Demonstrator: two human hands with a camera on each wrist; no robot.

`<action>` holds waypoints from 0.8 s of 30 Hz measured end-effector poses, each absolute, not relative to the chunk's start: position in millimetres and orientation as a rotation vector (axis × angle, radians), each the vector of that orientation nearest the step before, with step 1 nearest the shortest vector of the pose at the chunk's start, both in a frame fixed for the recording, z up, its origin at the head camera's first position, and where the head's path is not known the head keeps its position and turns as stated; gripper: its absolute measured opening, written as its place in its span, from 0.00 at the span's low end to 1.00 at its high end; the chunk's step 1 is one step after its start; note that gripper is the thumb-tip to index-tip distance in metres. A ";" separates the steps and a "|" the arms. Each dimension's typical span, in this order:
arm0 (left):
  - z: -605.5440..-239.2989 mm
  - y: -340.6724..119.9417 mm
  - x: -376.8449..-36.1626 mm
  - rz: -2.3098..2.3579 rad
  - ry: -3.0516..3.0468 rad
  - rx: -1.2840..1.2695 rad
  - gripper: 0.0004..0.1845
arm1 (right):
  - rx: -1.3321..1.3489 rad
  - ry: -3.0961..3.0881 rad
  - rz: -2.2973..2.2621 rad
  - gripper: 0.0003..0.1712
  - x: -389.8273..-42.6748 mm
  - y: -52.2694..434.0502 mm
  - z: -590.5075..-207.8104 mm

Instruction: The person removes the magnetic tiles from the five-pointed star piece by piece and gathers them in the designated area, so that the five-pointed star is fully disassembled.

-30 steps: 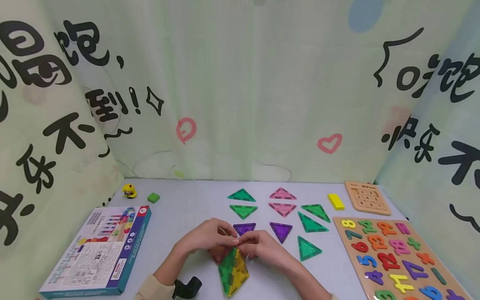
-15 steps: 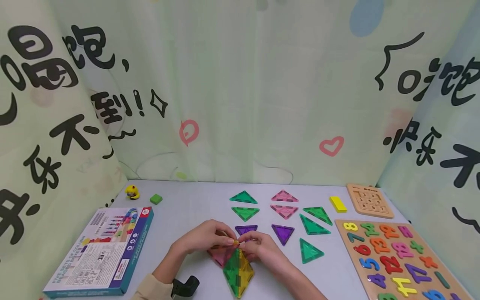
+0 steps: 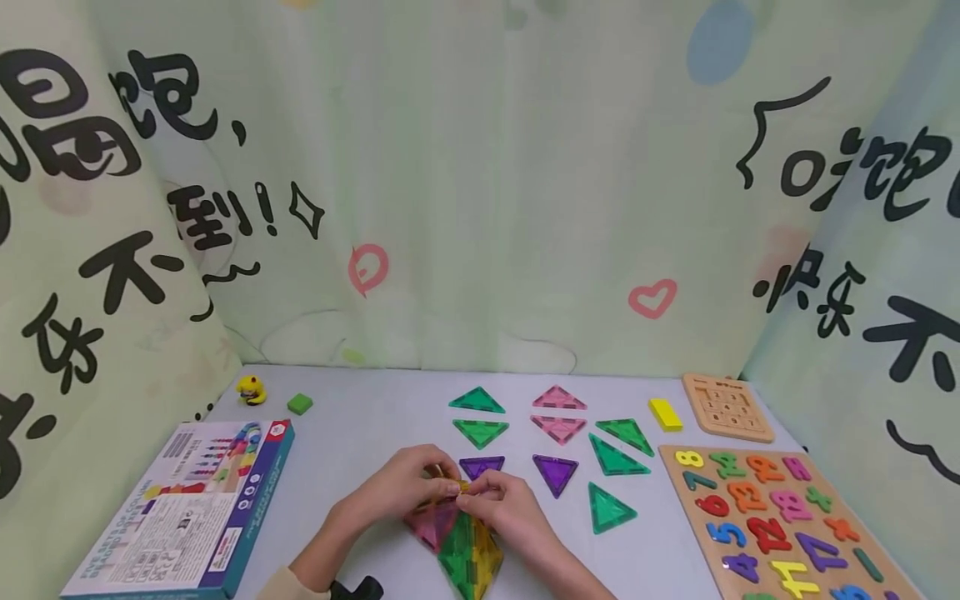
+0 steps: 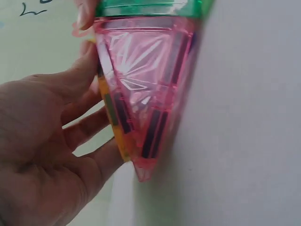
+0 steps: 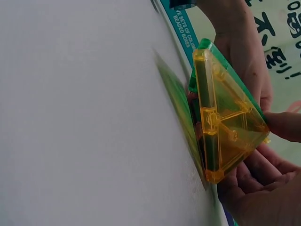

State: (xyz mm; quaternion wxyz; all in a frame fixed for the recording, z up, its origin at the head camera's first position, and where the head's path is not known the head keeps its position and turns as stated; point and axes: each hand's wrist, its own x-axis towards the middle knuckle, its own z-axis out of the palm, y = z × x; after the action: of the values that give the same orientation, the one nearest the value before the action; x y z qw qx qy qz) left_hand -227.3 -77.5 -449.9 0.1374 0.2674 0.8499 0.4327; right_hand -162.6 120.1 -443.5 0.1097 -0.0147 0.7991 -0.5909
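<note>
A small pointed structure of translucent magnetic tiles stands at the front of the table between the hands. Green (image 3: 459,554), yellow (image 3: 487,562) and pink (image 3: 433,525) triangular tiles form its sides. My left hand (image 3: 408,483) pinches its top from the left, its fingers behind the yellow tile edge (image 4: 110,110) beside the pink face (image 4: 141,61) in the left wrist view. My right hand (image 3: 506,508) holds the top from the other side, thumb and fingertips at the yellow face's (image 5: 235,117) corner in the right wrist view. The fingertips of both hands nearly meet.
Loose triangles lie beyond the hands: green (image 3: 618,461), pink (image 3: 558,429) and purple (image 3: 556,473). A number puzzle board (image 3: 678,500) and a smaller wooden board (image 3: 727,408) are at right. A box (image 3: 180,508), a green block (image 3: 300,404) and a yellow toy (image 3: 251,389) are at left.
The structure has turned slightly between the hands, so more of its pink side shows. Both hands keep their grip at the top, and the loose tiles lie as before.
</note>
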 end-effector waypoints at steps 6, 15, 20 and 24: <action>-449.2 -79.0 -233.6 1.250 2.618 0.707 0.08 | -0.062 2.402 -1.716 0.12 -161.5 115.7 -444.1; -451.3 -89.9 -293.1 1.021 3.046 0.492 0.11 | -0.033 2.425 -1.657 0.09 -160.1 124.9 -444.6; -453.0 -92.9 -325.1 0.838 3.178 0.520 0.13 | -0.076 2.395 -1.684 0.10 -161.1 123.7 -447.5; -455.5 -91.3 -336.6 0.714 3.207 0.522 0.15 | -0.065 2.368 -1.696 0.10 -161.0 121.5 -447.6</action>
State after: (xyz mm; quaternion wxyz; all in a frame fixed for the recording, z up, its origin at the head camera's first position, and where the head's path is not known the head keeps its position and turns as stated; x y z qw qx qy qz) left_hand -336.6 -91.3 -455.5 -0.0923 0.1564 0.9599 0.2137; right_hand -161.0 121.5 -447.6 0.1139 -0.0221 0.8074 -0.5784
